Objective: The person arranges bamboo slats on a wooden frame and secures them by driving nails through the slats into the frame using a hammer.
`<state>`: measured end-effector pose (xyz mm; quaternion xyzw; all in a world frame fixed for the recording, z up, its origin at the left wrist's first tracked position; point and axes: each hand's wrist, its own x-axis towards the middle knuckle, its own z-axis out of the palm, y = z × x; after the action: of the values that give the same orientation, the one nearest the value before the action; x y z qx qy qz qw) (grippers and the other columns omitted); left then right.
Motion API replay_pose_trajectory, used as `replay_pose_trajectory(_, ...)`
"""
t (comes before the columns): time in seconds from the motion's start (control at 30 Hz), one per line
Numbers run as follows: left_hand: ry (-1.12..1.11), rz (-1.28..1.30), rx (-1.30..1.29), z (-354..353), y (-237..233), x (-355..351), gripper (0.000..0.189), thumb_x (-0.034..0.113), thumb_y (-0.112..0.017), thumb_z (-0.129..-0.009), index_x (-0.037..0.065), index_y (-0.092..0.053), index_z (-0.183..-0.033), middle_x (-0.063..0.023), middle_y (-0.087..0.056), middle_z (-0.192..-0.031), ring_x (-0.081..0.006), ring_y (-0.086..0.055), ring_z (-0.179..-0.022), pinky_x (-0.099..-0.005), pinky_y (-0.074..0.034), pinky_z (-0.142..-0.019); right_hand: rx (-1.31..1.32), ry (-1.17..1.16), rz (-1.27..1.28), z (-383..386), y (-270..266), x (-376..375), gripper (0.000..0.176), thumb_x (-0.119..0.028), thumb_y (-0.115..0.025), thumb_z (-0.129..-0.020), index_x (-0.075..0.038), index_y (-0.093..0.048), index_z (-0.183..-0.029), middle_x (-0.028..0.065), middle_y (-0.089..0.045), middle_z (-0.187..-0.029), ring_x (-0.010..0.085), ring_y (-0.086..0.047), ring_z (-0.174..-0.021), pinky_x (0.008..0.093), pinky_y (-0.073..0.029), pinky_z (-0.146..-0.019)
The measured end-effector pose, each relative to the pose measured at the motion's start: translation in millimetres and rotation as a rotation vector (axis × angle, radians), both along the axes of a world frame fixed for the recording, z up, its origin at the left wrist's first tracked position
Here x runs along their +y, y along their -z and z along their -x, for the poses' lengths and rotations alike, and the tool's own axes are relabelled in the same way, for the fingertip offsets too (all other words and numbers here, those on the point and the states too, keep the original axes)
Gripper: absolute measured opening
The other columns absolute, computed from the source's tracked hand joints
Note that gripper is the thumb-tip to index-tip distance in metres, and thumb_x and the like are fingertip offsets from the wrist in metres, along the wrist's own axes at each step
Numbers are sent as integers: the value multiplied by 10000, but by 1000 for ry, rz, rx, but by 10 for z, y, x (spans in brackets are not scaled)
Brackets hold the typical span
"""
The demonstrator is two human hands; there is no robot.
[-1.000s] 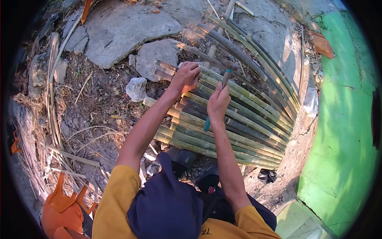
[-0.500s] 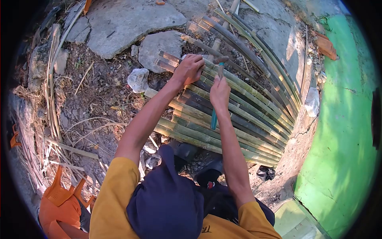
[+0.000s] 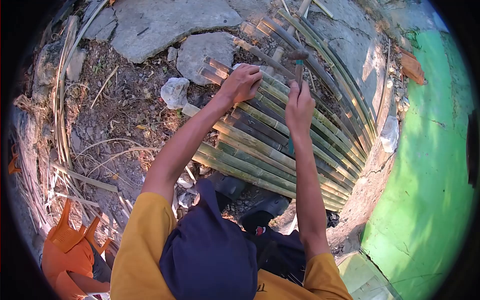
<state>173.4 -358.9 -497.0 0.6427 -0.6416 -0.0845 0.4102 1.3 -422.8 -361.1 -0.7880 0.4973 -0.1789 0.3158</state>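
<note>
Gripping a hammer (image 3: 297,75) by its teal handle, the right hand (image 3: 299,106) sits just above the middle of the frame, fingers wrapped tight round the shaft. The dark hammer head points to the top of the frame, above the knuckles and apart from the wood below. The handle's lower end pokes out beneath the wrist.

Just to the left, the left hand (image 3: 241,82) is down on the bamboo slats (image 3: 280,145), knuckles up, fingers curled into a fist against the upper left end of the panel. It may be pinching something small there, but the view is too coarse to tell.

The slats lie side by side in a fan of green and dark strips running from centre frame down to the lower right, across rough ground. More loose bamboo poles (image 3: 330,65) arc along the panel's upper right edge.

Left of the left hand, a pale stone (image 3: 174,92) lies in the dirt. Above it a grey slab of broken concrete (image 3: 165,22) fills the top of the frame. A bright green wall (image 3: 425,165) runs down the right side. An orange plastic chair (image 3: 67,245) shows at lower left. The person's yellow sleeves and dark cap (image 3: 210,250) fill the bottom.
</note>
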Motion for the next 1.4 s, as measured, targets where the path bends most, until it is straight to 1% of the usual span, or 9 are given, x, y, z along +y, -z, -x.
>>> replay_pose_trajectory(0.17, 27, 158, -79, -32, 88, 66, 240, 57, -721, -832, 36, -738, -1071, -101, -708, -1094, -313, -653, -1075, -436, -510, -962, -38, -196, 230, -71, -73, -37, 245, -245, -479, -1100, -17, -538, -1034, 267, -624, -679, 489, -640, -647, 581, -432, -566)
replay_pose_trajectory(0.27, 6, 38, -130, -29, 32, 107, 245, 82, -728, -836, 48, -744, -1078, -76, -711, -1096, -288, -628, -1091, -415, -488, -986, 461, -311, 123, 146, 422, 86, 227, -249, -494, -1088, -36, -488, -1012, 307, -649, -714, 499, -684, -728, 621, -527, -623)
replay_pose_trajectory(0.4, -14, -6, -131, 2, 24, 120, 244, 108, -726, -846, 62, -748, -1084, -55, -712, -1097, -267, -608, -1102, -399, -470, -999, 470, -305, 87, 123, 394, 112, 227, -248, -494, -1089, -30, -487, -1030, 303, -646, -721, 502, -672, -712, 606, -499, -581)
replay_pose_trajectory(0.57, -27, 12, -141, -23, 19, 102, 214, 121, -714, -871, 66, -750, -1074, -56, -713, -1088, -270, -611, -1108, -404, -472, -995, 91, -125, 199, 57, 51, 92, 227, -241, -484, -1095, -19, -481, -1047, 300, -628, -709, 508, -642, -665, 611, -436, -538)
replay_pose_trajectory(0.73, -11, 36, -158, 20, 6, 90, 201, 131, -710, -886, 66, -751, -1071, -60, -715, -1085, -269, -610, -1107, -398, -470, -983, 347, -226, 84, 301, 652, 132, 227, -236, -498, -1088, -15, -505, -1038, 304, -644, -703, 534, -645, -671, 620, -466, -561)
replay_pose_trajectory(0.97, -25, 18, -171, -10, 32, 105, 226, 137, -717, -865, 69, -754, -1077, -57, -712, -1089, -261, -609, -1101, -395, -465, -984, 23, -97, 54, -46, -21, 151, 280, -264, -497, -1094, 9, -509, -1028, 321, -633, -734, 535, -642, -732, 618, -427, -586)
replay_pose_trajectory(1.1, -27, 8, -182, -25, -7, 93, 217, 140, -720, -868, 65, -752, -1069, -57, -708, -1081, -262, -608, -1095, -396, -461, -991, 386, -127, 37, 277, 713, 283, 302, -285, -500, -1092, 13, -511, -1047, 335, -633, -776, 532, -644, -754, 590, -427, -594)
replay_pose_trajectory(1.17, -25, -5, -197, -101, -33, 37, 213, 141, -721, -869, 63, -751, -1064, -56, -707, -1077, -262, -606, -1094, -396, -460, -994, 313, -137, -57, 161, 708, 313, 306, -274, -503, -1081, 27, -513, -1026, 327, -665, -775, 544, -665, -790, 617, -490, -648)
replay_pose_trajectory(1.4, -30, 2, -173, 2, 10, 106, 194, 141, -720, -874, 62, -745, -1049, -51, -706, -1076, -261, -604, -1100, -399, -463, -983, -69, 57, 17, 0, 303, 342, 338, -276, -461, -1104, 38, -526, -998, 293, -576, -662, 519, -623, -683, 609, -362, -600)
